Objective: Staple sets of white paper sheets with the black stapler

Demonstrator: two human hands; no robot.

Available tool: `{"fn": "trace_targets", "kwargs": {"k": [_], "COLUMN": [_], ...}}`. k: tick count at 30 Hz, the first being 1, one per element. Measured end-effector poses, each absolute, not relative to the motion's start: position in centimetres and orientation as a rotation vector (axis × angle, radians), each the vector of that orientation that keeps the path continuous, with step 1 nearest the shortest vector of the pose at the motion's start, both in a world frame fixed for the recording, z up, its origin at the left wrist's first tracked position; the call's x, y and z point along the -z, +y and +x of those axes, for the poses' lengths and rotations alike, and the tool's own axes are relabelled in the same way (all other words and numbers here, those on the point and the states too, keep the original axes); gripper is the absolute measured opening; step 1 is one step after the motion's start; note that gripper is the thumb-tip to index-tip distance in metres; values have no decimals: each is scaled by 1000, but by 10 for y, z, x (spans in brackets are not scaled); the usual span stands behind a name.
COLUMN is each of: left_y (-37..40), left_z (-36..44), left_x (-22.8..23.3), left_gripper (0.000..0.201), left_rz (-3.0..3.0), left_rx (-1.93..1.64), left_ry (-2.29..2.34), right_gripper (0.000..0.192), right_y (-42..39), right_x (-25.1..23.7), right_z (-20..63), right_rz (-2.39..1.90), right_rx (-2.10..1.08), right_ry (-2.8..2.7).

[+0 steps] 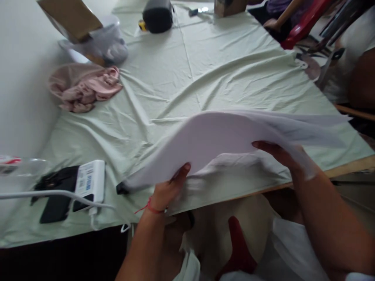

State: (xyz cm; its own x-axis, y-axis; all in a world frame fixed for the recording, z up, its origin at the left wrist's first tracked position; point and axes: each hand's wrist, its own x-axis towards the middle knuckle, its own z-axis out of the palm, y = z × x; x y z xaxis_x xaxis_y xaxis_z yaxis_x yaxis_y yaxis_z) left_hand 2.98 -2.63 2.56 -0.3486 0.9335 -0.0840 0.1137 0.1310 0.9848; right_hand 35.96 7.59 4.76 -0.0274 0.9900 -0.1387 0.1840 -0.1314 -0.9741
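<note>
Far end: black case [158, 16], small yellow object [142, 25] just beside it, brown box [230, 8] farther right.
Left side: crumpled pink cloth [88, 90], near a clear tub [109, 37] with brown cardboard [68, 17] at its top.
Near left corner: white device [100, 179], white cable [35, 193] plugged in, black slab [54, 208], clear bottle [29, 168].
Beyond right edge: red chair [307, 26], person in purple [288, 7].

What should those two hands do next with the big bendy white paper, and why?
I'd probably lower the right hand gently, so the curved white paper sheets settle onto the wrinkled pale-green cloth. The paper arches up between that hand and the left hand, and its right-hand ends are spreading apart.
</note>
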Motion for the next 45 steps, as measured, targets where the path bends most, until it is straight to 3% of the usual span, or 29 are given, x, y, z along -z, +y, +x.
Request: {"fn": "trace_targets", "kwargs": {"k": [3,13,19,25,31,45], "left_y": [-28,-22,-10,-10,-7,-5], "left_z": [31,46,43,44,47,49], "left_x": [-15,-21,-29,-25,-24,-33], "left_gripper": [26,51,49,51,51,55], "left_rz": [1205,756,616,682,646,664], "left_rx": [-1284,-1236,-1270,-1332,-1407,-1378], "left_ry": [1704,1458,1339,1502,1502,1495], "right_gripper": [19,15,19,24,17,30], "right_y": [78,83,91,90,92,91], "right_x": [-47,-29,-32,-37,-36,-41], "right_z": [356,348,347,342,340,338], "right_rz": [-1350,-1298,-1335,-1298,-1240,-1304], "right_rx": [-1369,-1327,-1184,-1203,-1225,-1194], "right_ry": [-1299,-1041,-940,-888,-832,-825]}}
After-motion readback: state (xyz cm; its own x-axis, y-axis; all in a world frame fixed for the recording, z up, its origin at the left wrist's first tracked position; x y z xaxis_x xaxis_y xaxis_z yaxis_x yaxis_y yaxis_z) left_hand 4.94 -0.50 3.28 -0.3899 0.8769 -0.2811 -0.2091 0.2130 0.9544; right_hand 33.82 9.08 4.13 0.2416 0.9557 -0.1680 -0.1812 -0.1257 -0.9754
